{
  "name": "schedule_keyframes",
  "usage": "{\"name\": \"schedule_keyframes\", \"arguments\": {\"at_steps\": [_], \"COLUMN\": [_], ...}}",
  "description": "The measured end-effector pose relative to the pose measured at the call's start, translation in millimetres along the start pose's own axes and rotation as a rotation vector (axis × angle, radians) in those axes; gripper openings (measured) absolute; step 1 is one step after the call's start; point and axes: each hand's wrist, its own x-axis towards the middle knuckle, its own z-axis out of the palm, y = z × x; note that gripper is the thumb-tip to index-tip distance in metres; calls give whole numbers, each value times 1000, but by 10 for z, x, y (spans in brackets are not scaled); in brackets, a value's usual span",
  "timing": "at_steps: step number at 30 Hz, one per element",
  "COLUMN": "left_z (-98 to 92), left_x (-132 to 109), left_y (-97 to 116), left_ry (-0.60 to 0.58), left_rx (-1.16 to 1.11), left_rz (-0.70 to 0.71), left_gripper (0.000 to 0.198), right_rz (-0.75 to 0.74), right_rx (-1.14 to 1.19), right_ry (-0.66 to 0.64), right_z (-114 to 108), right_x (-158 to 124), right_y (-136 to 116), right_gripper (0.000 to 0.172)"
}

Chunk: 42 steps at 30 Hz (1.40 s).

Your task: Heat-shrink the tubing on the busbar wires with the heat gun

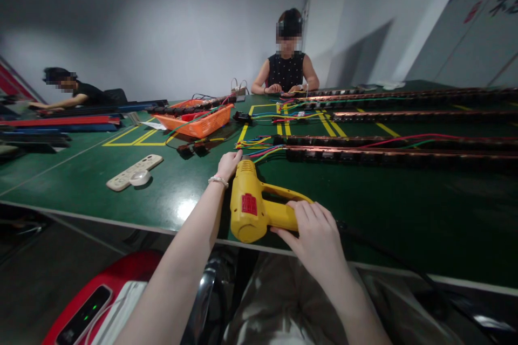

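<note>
My right hand [318,229] is wrapped round the handle of a yellow heat gun [247,202], which has a red label on its body. The gun's nozzle points away from me, toward coloured wires [265,153] at the end of a long copper-and-black bar [364,156]. Beside the nozzle, my left hand [230,165] has its fingers closed at the loose ends of these wires. The gun partly hides the nozzle tip and the wires.
More long bars [404,116] with wires lie across the green table [194,183]. An orange basket [202,124] holds wired parts. A white power strip [135,172] lies to the left. Two co-workers sit beyond: one person [286,70] opposite, another [87,94] far left.
</note>
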Motion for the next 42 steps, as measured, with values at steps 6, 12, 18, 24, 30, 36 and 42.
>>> {"name": "schedule_keyframes", "arguments": {"at_steps": [6,12,18,24,30,36,42], "left_z": [13,23,10,-1,-22,-22,-12], "left_x": [-14,-25,-46,-52,-66,-64,-40], "left_y": [0,5,19,51,87,97,83], "left_ry": [-3,9,-7,-19,-32,-35,-16], "left_rx": [-20,-8,9,36,45,36,-13], "left_rz": [16,17,14,-2,-26,-16,-68], "left_gripper": [51,51,52,51,52,56,60], "right_rz": [25,57,163,231,154,80,56], "right_rx": [16,-42,-173,-229,-250,-222,-234], "right_ry": [-13,-17,-6,-18,47,72,21], "right_z": [-5,-18,-4,23,25,42,35], "right_x": [17,0,6,16,-7,22,66], "right_y": [95,224,314,354,338,290,222], "right_gripper": [48,48,47,47,59,79,67]}}
